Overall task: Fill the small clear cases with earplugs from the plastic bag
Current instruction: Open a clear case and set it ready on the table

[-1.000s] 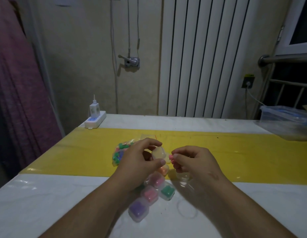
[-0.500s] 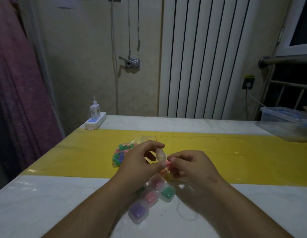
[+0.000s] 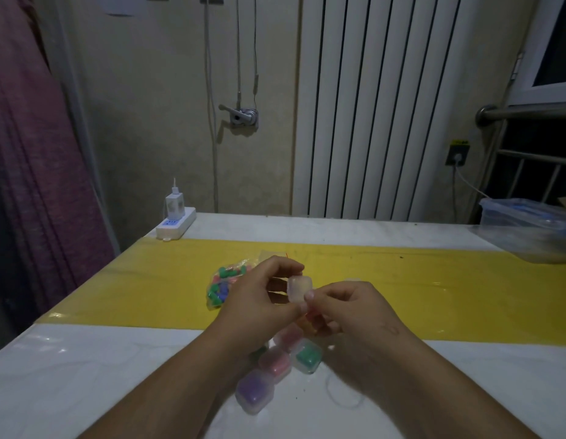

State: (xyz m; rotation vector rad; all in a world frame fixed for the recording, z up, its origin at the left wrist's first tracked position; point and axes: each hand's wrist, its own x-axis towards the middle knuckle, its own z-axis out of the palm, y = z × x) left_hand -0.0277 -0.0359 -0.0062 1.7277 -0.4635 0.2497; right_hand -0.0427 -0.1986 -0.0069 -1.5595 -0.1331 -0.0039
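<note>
My left hand (image 3: 259, 308) holds a small clear case (image 3: 300, 289) between thumb and forefinger above the yellow strip. My right hand (image 3: 348, 308) has its fingertips pressed at the case's lower right edge, pinching a pink earplug that is mostly hidden. A plastic bag (image 3: 226, 288) of coloured earplugs lies just left of my left hand. Below my hands lie several filled cases: a purple case (image 3: 254, 392), a pink case (image 3: 275, 364) and a green case (image 3: 308, 356).
A white power strip (image 3: 177, 224) with a charger sits at the table's far left corner. A clear plastic tub (image 3: 528, 228) stands at the far right. A thin wire loop (image 3: 342, 396) lies on the white tabletop by my right forearm.
My right hand has brought the pink earplug up against the clear case, which my left hand has turned slightly; both hands have closed together.
</note>
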